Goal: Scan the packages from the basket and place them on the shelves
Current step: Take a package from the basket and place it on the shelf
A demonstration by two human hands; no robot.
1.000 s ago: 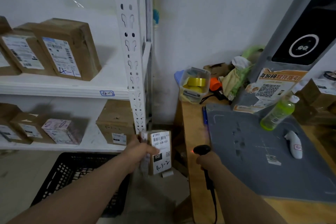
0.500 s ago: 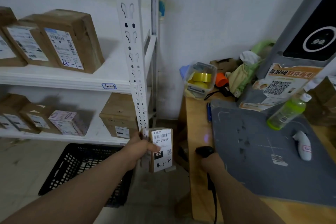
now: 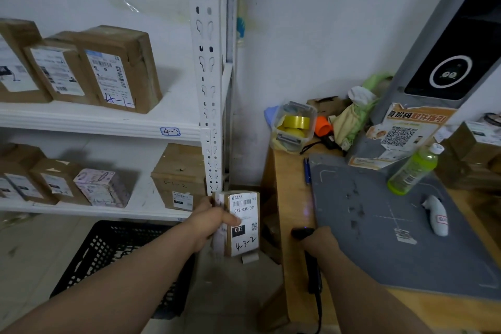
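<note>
— Where is the package being kept?

— The small brown cardboard package with a white printed label (image 3: 244, 210) is being held upright in the air by the left hand (image 3: 214, 222). It is hanging just in front of the foot of the white metal shelving (image 3: 95, 120), between the shelving's post and the wooden desk (image 3: 288, 198). Its label is facing the camera, reading 032-038-E01, with "4-3-2" handwritten underneath.

— How are the fingers lying?

— The left thumb is pressing across the label while the fingers are wrapping round the far side, clamping the package. The right hand (image 3: 320, 240) is curling round the handle of a black handheld barcode scanner (image 3: 300, 233), whose head is pointing away along the desk's edge. A faint purple glow is showing on the desk ahead of it.

— And further out?

— A black plastic lattice basket (image 3: 108, 244) is standing on the floor below the lowest shelf, the left forearm crossing in front of it. Labelled brown cartons (image 3: 119, 68) are standing on both shelves, with a pink patterned box (image 3: 101, 190) among the lower ones. A grey mat (image 3: 379, 247) is lying on the desk, with a green bottle (image 3: 413, 169) at its far edge and a white handheld device (image 3: 437, 215) resting on it.
</note>
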